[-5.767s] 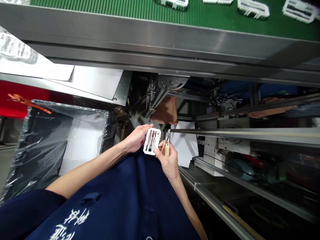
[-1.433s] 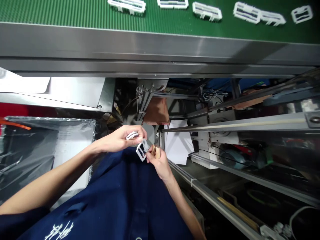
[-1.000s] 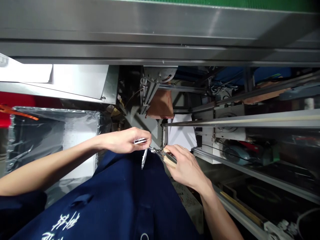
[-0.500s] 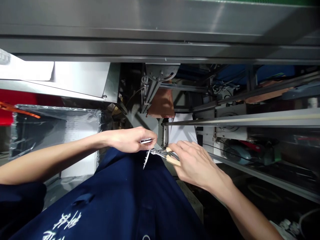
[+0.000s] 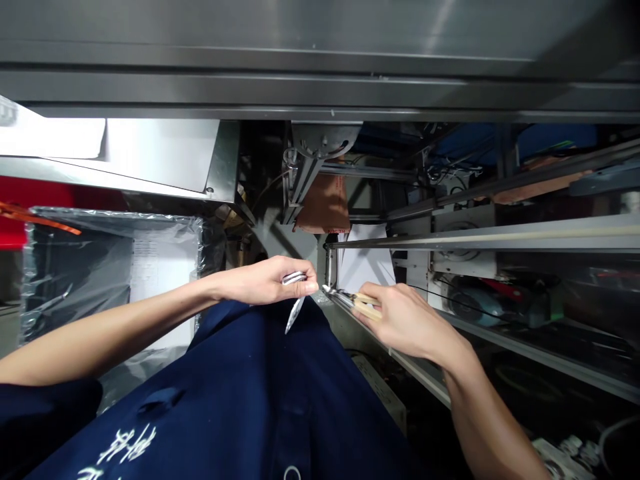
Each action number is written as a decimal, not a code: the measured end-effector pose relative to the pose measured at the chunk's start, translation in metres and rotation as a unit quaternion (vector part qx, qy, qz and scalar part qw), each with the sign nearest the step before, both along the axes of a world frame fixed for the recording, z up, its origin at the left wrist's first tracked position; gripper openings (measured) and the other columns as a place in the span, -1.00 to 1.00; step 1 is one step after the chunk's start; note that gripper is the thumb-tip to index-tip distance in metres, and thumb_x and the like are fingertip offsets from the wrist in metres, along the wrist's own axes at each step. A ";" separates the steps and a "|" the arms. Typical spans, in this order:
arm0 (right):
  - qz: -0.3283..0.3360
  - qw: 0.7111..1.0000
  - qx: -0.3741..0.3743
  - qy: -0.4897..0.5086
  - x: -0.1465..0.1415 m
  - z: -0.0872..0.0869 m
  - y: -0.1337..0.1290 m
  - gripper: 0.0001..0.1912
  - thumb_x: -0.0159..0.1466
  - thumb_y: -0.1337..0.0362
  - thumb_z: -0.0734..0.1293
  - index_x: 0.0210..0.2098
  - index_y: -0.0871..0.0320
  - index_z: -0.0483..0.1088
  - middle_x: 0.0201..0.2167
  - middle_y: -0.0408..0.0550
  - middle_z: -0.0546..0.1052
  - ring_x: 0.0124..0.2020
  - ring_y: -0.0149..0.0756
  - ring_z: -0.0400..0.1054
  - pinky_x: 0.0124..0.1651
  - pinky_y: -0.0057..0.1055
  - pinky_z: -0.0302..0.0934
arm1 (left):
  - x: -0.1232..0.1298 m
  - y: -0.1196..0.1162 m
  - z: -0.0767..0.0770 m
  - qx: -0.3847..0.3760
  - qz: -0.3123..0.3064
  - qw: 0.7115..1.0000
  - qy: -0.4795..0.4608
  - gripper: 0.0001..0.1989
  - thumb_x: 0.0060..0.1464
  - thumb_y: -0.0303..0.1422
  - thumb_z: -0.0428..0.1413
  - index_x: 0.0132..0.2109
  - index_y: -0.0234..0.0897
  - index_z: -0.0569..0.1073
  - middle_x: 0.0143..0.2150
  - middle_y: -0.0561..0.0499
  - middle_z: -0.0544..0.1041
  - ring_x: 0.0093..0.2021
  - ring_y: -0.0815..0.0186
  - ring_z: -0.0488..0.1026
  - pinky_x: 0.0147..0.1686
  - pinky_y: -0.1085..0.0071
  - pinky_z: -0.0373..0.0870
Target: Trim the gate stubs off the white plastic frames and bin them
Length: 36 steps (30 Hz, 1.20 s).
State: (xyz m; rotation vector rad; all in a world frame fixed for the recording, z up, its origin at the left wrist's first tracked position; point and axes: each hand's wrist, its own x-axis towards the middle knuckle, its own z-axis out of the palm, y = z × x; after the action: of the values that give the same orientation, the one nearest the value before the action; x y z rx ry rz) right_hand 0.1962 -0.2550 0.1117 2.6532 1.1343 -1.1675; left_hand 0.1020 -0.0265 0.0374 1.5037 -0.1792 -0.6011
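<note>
The pliers [image 5: 367,307] have been drawn back from the white frame [image 5: 295,315]; they are gripped by the right hand [image 5: 407,320], while the frame is pinched in the left hand [image 5: 273,280], above the dark-blue garment [image 5: 235,393].

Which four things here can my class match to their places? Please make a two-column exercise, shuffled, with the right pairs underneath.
Things
1. pliers
2. white plastic parts
3. orange strap
4. printed paper

Places
A. inside the plastic-lined box
B. in the left hand
C. at the box's corner
D. in the right hand

Right pairs: 1-D, 2-B, 3-C, 4-A
</note>
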 end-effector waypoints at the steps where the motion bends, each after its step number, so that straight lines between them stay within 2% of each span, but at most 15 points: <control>1: -0.037 0.999 -0.012 0.008 0.001 -0.003 -0.008 -0.86 0.18 0.18 0.22 -0.48 0.06 0.25 -0.64 -0.22 0.33 -0.63 -0.41 0.09 -0.55 -0.48 -0.12 | -0.002 -0.001 -0.003 -0.012 0.005 1.000 0.020 -0.76 0.11 -0.20 0.07 -0.22 -0.32 0.37 -0.37 0.05 0.34 -0.38 0.35 0.25 -0.38 0.47 0.18; 5: -0.157 0.988 -0.010 0.009 -0.007 -0.020 -0.029 -0.78 0.21 0.08 0.20 -0.47 0.07 0.25 -0.61 -0.22 0.36 -0.57 -0.39 0.17 -0.52 -0.50 -0.02 | -0.009 -0.009 -0.019 -0.061 0.009 0.995 0.080 -0.52 -0.09 -0.19 0.25 -0.04 -0.28 0.37 -0.30 0.03 0.39 -0.32 0.31 0.31 -0.33 0.44 0.23; 8: -0.197 0.979 0.058 -0.001 -0.020 -0.033 -0.028 -0.85 0.21 0.13 0.21 -0.34 0.06 0.28 -0.51 -0.22 0.40 -0.52 -0.39 0.23 -0.45 -0.48 0.08 | -0.010 -0.015 -0.032 -0.107 0.037 0.989 0.100 -0.59 0.05 -0.19 0.15 0.02 -0.26 0.38 -0.19 -0.05 0.45 -0.20 0.25 0.35 -0.22 0.40 0.25; 10: -0.192 0.974 0.117 -0.019 -0.027 -0.039 -0.023 -0.86 0.21 0.20 0.22 -0.24 0.05 0.28 -0.39 -0.18 0.43 -0.41 -0.36 0.29 -0.33 -0.45 0.14 | -0.010 -0.018 -0.039 -0.156 0.066 0.977 0.127 -0.61 0.15 -0.18 0.05 0.06 -0.26 0.38 -0.15 -0.10 0.48 -0.18 0.25 0.36 -0.20 0.40 0.25; 12: -0.169 0.971 0.162 -0.048 -0.030 -0.043 -0.017 -0.81 0.19 0.28 0.23 -0.18 0.07 0.28 -0.29 -0.13 0.43 -0.29 -0.32 0.30 -0.20 -0.41 0.14 | -0.008 -0.019 -0.043 -0.209 0.091 0.961 0.157 -0.59 0.18 -0.15 -0.02 0.08 -0.28 0.38 -0.16 -0.13 0.49 -0.25 0.27 0.38 -0.27 0.42 0.27; 15: -0.128 0.969 0.188 -0.096 -0.030 -0.043 -0.012 -0.77 0.17 0.34 0.24 -0.15 0.10 0.29 -0.26 -0.08 0.43 -0.20 -0.27 0.29 -0.12 -0.38 0.12 | -0.007 -0.020 -0.044 -0.252 0.108 0.944 0.182 -0.56 0.17 -0.12 -0.02 0.07 -0.31 0.38 -0.20 -0.15 0.49 -0.34 0.30 0.37 -0.39 0.45 0.26; 17: -0.104 0.969 0.192 -0.112 -0.029 -0.041 -0.011 -0.76 0.17 0.34 0.24 -0.14 0.11 0.30 -0.25 -0.06 0.43 -0.19 -0.25 0.29 -0.11 -0.37 0.11 | -0.006 -0.020 -0.042 -0.254 0.112 0.943 0.184 -0.54 0.16 -0.12 -0.01 0.07 -0.34 0.38 -0.20 -0.17 0.48 -0.33 0.28 0.37 -0.38 0.45 0.27; 22: -0.067 0.974 0.188 -0.102 -0.026 -0.038 -0.009 -0.79 0.22 0.29 0.21 -0.14 0.13 0.33 -0.28 -0.04 0.43 -0.22 -0.25 0.29 -0.14 -0.38 0.11 | -0.009 -0.019 -0.034 -0.248 0.100 0.945 0.187 -0.52 0.13 -0.09 0.02 0.06 -0.36 0.39 -0.22 -0.18 0.48 -0.35 0.28 0.36 -0.41 0.46 0.27; 28: -0.060 0.977 0.188 -0.082 -0.024 -0.037 -0.007 -0.80 0.21 0.24 0.23 -0.17 0.11 0.33 -0.34 -0.10 0.41 -0.32 -0.33 0.27 -0.24 -0.45 0.08 | -0.011 -0.018 -0.032 -0.256 0.090 0.945 0.183 -0.51 0.12 -0.09 0.02 0.05 -0.38 0.40 -0.23 -0.19 0.48 -0.41 0.32 0.35 -0.45 0.48 0.26; 36: -0.066 0.977 0.197 -0.054 -0.020 -0.037 -0.010 -0.92 0.19 0.29 0.21 -0.34 0.09 0.34 -0.50 -0.22 0.32 -0.53 -0.46 0.11 -0.44 -0.52 -0.05 | -0.013 -0.016 -0.035 -0.276 0.074 0.936 0.207 -0.51 0.11 -0.10 0.04 0.05 -0.38 0.41 -0.27 -0.17 0.49 -0.44 0.32 0.36 -0.50 0.48 0.25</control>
State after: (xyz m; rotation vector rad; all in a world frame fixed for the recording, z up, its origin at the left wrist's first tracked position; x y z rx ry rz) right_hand 0.1761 -0.2651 0.0745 3.0828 1.3050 -0.8742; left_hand 0.0892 -0.0424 0.0028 0.8165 0.0895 -0.6650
